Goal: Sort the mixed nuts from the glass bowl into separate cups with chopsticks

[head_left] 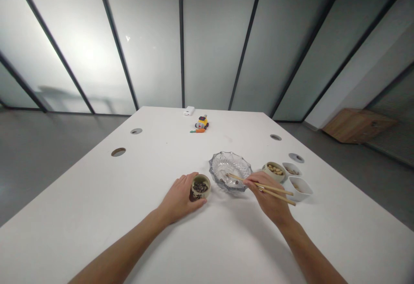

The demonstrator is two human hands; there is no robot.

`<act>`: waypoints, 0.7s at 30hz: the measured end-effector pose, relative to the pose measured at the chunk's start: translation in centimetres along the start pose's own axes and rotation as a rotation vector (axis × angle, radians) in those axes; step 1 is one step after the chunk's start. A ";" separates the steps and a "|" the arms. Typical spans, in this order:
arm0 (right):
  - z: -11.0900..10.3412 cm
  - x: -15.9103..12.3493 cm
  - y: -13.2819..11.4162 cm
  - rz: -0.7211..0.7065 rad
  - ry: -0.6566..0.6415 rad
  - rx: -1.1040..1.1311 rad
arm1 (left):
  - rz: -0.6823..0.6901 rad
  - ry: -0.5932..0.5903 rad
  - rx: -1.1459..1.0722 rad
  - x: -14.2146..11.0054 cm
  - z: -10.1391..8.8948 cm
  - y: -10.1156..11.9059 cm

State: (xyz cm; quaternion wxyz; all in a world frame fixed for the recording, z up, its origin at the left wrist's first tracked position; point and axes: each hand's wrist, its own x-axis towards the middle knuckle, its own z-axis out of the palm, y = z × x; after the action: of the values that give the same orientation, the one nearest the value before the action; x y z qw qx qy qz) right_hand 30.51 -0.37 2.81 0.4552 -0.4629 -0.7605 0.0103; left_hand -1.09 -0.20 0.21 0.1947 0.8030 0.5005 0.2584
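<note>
My left hand (181,198) is wrapped around a small ceramic cup (196,196) with dark writing on its side. Dark seeds or beans (200,186) lie inside it. In my right hand (268,195) is a pair of wooden chopsticks (274,190), their tips reaching into a scalloped clear glass bowl (244,166). A few small dark pieces rest in the bottom of that bowl near the tips. Whether the chopsticks pinch anything is too small to tell.
Right of the glass bowl stand a round cup (265,170) of peanuts and two white dishes, the nearer dish (299,195) holding pale bits. Farther back on the white table (155,172) are a yellow toy car (202,122), a toy carrot (198,131) and a white box (189,110). Round holes pierce the tabletop.
</note>
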 end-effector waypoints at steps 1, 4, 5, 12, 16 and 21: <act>0.0 0.0 0.0 -0.003 0.004 -0.002 | -0.002 -0.004 0.003 0.0 0.0 0.0; -0.1 -0.1 0.0 -0.004 0.007 -0.008 | -0.002 -0.009 0.006 0.0 0.0 0.0; -0.1 -0.1 -0.1 -0.002 0.007 -0.011 | 0.001 -0.009 0.005 0.0 0.0 0.0; 0.0 0.0 -0.2 0.004 0.008 -0.023 | 0.006 0.002 -0.008 0.0 0.0 -0.1; -0.2 0.2 -0.3 -0.004 0.005 -0.008 | 0.011 0.010 -0.015 0.0 0.0 0.0; -0.4 0.4 -0.4 -0.005 -0.007 0.024 | 0.018 0.022 -0.019 0.0 0.1 -0.2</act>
State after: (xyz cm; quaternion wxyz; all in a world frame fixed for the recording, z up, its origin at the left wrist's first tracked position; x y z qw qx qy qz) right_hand 30.42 -0.49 3.53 0.4581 -0.4557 -0.7629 0.0198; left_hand -1.16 -0.13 0.08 0.1943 0.8028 0.4928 0.2736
